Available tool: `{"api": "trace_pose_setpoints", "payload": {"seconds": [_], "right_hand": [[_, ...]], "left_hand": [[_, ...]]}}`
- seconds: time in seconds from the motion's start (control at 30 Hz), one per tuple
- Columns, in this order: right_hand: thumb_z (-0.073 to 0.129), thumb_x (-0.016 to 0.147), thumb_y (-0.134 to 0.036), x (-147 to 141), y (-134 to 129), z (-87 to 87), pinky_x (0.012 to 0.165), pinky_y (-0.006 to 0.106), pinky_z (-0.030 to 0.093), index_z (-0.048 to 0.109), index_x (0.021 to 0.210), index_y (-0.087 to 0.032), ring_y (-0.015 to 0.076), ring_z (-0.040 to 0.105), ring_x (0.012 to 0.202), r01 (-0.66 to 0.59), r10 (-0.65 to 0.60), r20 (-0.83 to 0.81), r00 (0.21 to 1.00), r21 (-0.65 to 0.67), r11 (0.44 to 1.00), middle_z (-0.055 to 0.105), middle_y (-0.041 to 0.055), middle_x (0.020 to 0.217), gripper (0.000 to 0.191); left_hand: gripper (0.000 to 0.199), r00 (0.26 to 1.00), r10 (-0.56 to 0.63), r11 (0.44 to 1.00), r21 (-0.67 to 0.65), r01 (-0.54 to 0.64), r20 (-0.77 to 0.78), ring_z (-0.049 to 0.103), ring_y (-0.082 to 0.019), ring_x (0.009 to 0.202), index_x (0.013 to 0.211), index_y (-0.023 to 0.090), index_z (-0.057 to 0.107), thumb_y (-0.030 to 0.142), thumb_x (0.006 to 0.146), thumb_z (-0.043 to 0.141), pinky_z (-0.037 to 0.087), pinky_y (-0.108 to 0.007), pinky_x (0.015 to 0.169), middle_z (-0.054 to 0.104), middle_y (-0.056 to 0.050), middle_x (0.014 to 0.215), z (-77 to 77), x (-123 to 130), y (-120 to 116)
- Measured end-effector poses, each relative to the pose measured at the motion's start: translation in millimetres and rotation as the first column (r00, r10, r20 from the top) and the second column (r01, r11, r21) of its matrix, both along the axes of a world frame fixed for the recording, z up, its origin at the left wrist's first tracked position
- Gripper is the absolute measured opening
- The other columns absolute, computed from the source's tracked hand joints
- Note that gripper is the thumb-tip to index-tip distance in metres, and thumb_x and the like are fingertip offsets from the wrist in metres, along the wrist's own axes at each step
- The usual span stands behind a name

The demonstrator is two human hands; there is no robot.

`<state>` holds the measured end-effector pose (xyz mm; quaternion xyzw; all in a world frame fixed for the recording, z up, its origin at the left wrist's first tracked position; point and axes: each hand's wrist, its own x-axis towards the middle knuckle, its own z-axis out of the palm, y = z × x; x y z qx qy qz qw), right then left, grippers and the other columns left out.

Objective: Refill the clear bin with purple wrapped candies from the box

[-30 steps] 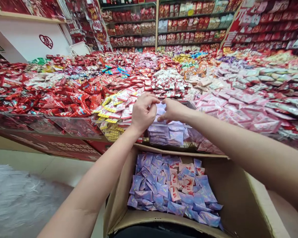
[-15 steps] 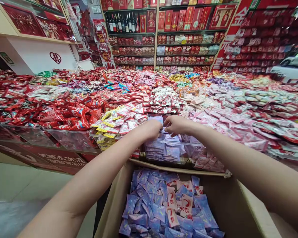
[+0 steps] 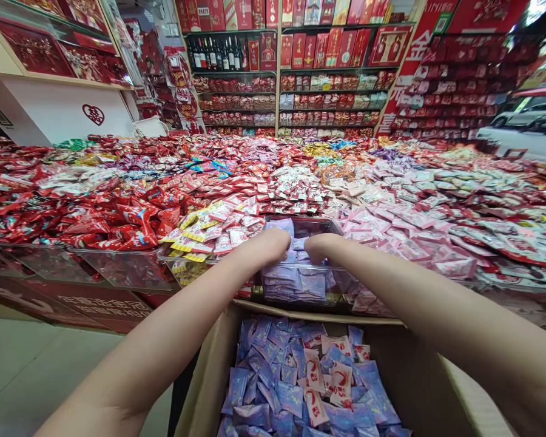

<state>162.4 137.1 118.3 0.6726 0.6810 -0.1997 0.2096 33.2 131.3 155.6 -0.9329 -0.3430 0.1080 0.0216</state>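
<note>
Both my hands reach into a clear plastic bin (image 3: 341,227) that holds stacked purple candy packets (image 3: 312,286). My left hand (image 3: 275,244) is at the bin's left side, bent over the packets, and its fingertips are hidden behind the hand. On the right side my right hand (image 3: 321,246) dips into the bin with its fingers pointing down out of sight. Whether either hand grips a packet does not show. Below my arms stands an open cardboard box (image 3: 421,370) with loose purple candies (image 3: 291,397) and several pink-and-red candies (image 3: 315,370) among them.
Yellow-and-white packets (image 3: 200,230) and red packets (image 3: 136,221) fill bins on the left. Pink packets (image 3: 404,233) lie to the right. Behind the candy display are shelves with wine bottles (image 3: 216,54) and red boxes (image 3: 334,48). Tiled floor (image 3: 31,358) shows at lower left.
My right hand has gone down deeper into the bin, and its fingers have dropped out of sight. My left hand has shifted slightly. The view has tilted a little upward.
</note>
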Motion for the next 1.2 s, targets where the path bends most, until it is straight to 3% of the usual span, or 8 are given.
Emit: {"api": "trace_pose_setpoints", "payload": {"seconds": [0.13, 0.3, 0.5, 0.63, 0.73, 0.87, 1.03, 1.2], "right_hand": [[0.063, 0.062, -0.019, 9, 4, -6.9, 0.062, 0.032, 0.048, 0.064, 0.076, -0.006, 0.0222, 0.060, 0.068, 0.083, -0.059, 0.121, 0.991, -0.203, 0.976, 0.061, 0.0073, 0.062, 0.020], [0.059, 0.067, -0.016, 8, -3, -1.5, 0.060, 0.028, 0.048, 0.063, 0.085, -0.004, 0.0193, 0.060, 0.068, 0.078, -0.061, 0.098, 0.993, -0.175, 0.981, 0.063, 0.0082, 0.069, 0.022], [0.063, 0.061, -0.009, 8, -27, 51.0, 0.060, 0.028, 0.046, 0.066, 0.074, -0.006, 0.0226, 0.062, 0.069, -0.041, 0.001, 0.208, 0.978, 0.191, 0.981, 0.064, 0.0124, 0.067, 0.013], [0.055, 0.073, -0.017, 27, -41, 79.7, 0.051, 0.022, 0.045, 0.062, 0.089, -0.012, 0.0151, 0.060, 0.059, 0.084, -0.069, -0.069, 0.995, 0.249, 0.965, 0.064, 0.0076, 0.069, 0.018], [0.052, 0.075, -0.020, 34, -42, 71.8, 0.048, 0.018, 0.044, 0.059, 0.091, -0.016, 0.0105, 0.057, 0.056, 0.076, -0.013, -0.360, 0.933, 0.161, 0.984, 0.064, 0.0034, 0.071, 0.018], [0.054, 0.071, -0.017, 18, -37, 40.2, 0.049, 0.017, 0.044, 0.059, 0.085, -0.016, 0.0093, 0.056, 0.058, -0.006, 0.076, -0.544, 0.836, 0.130, 0.992, 0.062, 0.0013, 0.072, 0.015], [0.056, 0.068, -0.013, -7, -39, 19.5, 0.051, 0.018, 0.046, 0.056, 0.083, -0.014, 0.0096, 0.057, 0.054, 0.089, 0.012, -0.666, 0.746, 0.118, 0.989, 0.062, 0.0004, 0.068, 0.015], [0.053, 0.068, -0.011, -11, -41, 13.8, 0.052, 0.019, 0.048, 0.054, 0.073, -0.014, 0.0105, 0.059, 0.052, 0.169, -0.061, -0.664, 0.745, 0.099, 0.981, 0.062, 0.0009, 0.065, 0.006]], "left_hand": [[0.026, 1.000, -0.016, 1.000, -0.011, 0.016, -0.004, 0.058, -0.021, 0.084, 0.095, 0.019, 0.063, 0.022, 0.070, 0.056, 0.044, -0.025, 0.068, 0.065, -0.008, 0.090, 0.0, 1, 4], [0.026, 0.999, -0.025, 0.999, -0.036, 0.024, -0.027, 0.058, -0.020, 0.083, 0.093, 0.018, 0.064, 0.023, 0.068, 0.059, 0.043, -0.024, 0.070, 0.065, -0.007, 0.089, 5.4, 4, 9], [0.038, 0.999, -0.026, 0.996, -0.092, 0.022, -0.045, 0.058, -0.019, 0.082, 0.100, 0.018, 0.061, 0.024, 0.063, 0.064, 0.043, -0.022, 0.067, 0.064, -0.005, 0.095, 12.8, 7, 17], [0.051, 0.998, -0.049, 0.991, -0.127, 0.044, -0.036, 0.057, -0.019, 0.087, 0.107, 0.019, 0.056, 0.025, 0.058, 0.067, 0.042, -0.021, 0.069, 0.061, -0.005, 0.103, 15.4, 6, 24], [0.054, 0.997, -0.060, 0.988, -0.145, 0.054, -0.040, 0.057, -0.017, 0.084, 0.109, 0.021, 0.055, 0.023, 0.057, 0.067, 0.042, -0.021, 0.068, 0.062, -0.003, 0.102, 17.1, 7, 29], [0.051, 0.996, -0.073, 0.987, -0.147, 0.065, -0.051, 0.057, -0.015, 0.080, 0.106, 0.024, 0.056, 0.018, 0.057, 0.065, 0.042, -0.019, 0.066, 0.063, 0.000, 0.099, 18.9, 7, 31], [0.042, 0.994, -0.096, 0.986, -0.145, 0.088, -0.049, 0.057, -0.015, 0.077, 0.098, 0.025, 0.060, 0.015, 0.057, 0.064, 0.042, -0.020, 0.065, 0.065, 0.002, 0.092, 17.2, 6, 33], [0.041, 0.995, -0.090, 0.987, -0.133, 0.085, -0.032, 0.057, -0.016, 0.078, 0.103, 0.025, 0.057, 0.017, 0.063, 0.056, 0.042, -0.022, 0.066, 0.064, 0.000, 0.094, 15.8, 3, 28]]}}
